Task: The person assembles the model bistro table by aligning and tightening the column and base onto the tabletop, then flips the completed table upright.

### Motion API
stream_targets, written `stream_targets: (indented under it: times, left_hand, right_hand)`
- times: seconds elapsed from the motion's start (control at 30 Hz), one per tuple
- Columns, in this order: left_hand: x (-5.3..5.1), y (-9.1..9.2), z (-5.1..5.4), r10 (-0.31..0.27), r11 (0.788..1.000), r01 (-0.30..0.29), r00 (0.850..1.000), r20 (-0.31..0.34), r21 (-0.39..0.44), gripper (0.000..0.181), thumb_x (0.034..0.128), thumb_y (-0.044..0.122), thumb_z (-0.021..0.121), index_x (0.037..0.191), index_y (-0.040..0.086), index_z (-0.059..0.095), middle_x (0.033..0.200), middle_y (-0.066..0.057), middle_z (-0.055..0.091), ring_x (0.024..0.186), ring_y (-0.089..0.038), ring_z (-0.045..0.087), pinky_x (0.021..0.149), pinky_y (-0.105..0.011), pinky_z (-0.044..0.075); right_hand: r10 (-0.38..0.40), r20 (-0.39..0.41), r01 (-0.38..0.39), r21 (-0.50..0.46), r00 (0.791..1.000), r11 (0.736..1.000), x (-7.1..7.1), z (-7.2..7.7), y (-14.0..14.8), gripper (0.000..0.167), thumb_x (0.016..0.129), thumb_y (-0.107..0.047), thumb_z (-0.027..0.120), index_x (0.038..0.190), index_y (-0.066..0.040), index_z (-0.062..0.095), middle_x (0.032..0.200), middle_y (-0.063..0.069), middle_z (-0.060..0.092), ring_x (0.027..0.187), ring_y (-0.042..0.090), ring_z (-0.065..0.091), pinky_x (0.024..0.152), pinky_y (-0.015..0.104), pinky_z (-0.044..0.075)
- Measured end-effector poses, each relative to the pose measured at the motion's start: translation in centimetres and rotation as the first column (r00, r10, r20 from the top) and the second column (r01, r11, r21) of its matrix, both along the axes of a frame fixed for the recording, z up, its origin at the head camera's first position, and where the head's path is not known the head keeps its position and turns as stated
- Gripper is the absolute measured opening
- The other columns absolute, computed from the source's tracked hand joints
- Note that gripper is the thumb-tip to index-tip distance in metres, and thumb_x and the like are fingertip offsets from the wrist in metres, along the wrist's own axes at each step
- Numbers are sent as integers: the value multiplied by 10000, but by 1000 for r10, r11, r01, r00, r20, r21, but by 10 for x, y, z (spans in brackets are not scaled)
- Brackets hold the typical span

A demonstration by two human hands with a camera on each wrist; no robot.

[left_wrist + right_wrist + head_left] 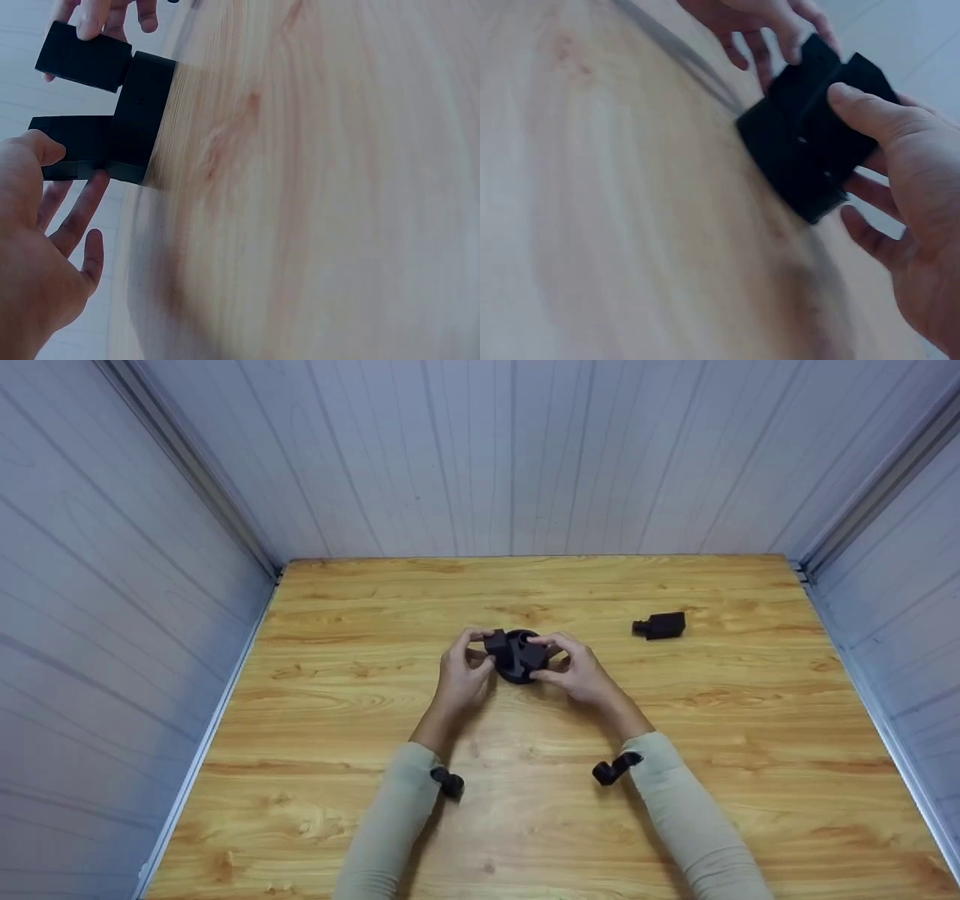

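Observation:
A round black base (515, 672) stands on the table between both hands. My left hand (461, 671) pinches a black block (496, 643) between thumb and fingers at the left part of the base. A second black block (534, 655), tilted, is gripped by my right hand (579, 669) at the right part. In the left wrist view, the left block (79, 139) meets the base (142, 112), while the right block (82, 56) leans at its edge. Whether either block is seated in the base is hidden.
Farther right on the table lies another black block (665, 625) with a narrow stub at its left end. White panel walls (480, 457) enclose the wooden table (525, 825) at the back and both sides. Each sleeve carries a small black wrist camera (450, 784).

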State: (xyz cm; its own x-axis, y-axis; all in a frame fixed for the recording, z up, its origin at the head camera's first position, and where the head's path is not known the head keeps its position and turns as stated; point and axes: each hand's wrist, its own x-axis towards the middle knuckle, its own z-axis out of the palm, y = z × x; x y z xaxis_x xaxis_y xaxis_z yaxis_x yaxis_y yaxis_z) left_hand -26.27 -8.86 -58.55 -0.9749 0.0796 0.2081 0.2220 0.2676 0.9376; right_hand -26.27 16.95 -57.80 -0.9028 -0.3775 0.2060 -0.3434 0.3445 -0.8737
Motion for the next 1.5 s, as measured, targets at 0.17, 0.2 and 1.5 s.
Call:
stream_targets:
  times: [0.17,0.2,1.5]
  left_hand:
    - [-1,0,0,3,1000,-3,1000,-3,0,365,1003,-43,711,1346,80,725,1401,-204,738,1031,-351,815,968,-430,681]
    - [-1,0,-1,5,1000,-5,1000,-1,1,364,1003,-46,712,1344,82,727,1400,-203,738,1030,-350,815,966,-426,681]
    - [1,0,-2,-5,1000,4,1000,13,26,396,991,-53,698,1368,67,720,1405,-202,737,1039,-335,816,971,-388,670]
  right_hand:
    - [-40,-65,40,-7,997,999,3,-5,-5,598,933,-107,927,1483,-68,696,1410,204,701,1051,220,690,863,359,627]
    - [-40,-67,40,-4,997,999,3,-5,-5,616,931,-118,932,1494,-70,687,1427,204,696,1063,243,690,873,380,626]
    - [-142,-74,136,-90,987,987,-1,-9,-18,546,927,-72,927,1387,3,643,1213,216,707,1102,288,647,874,321,551]
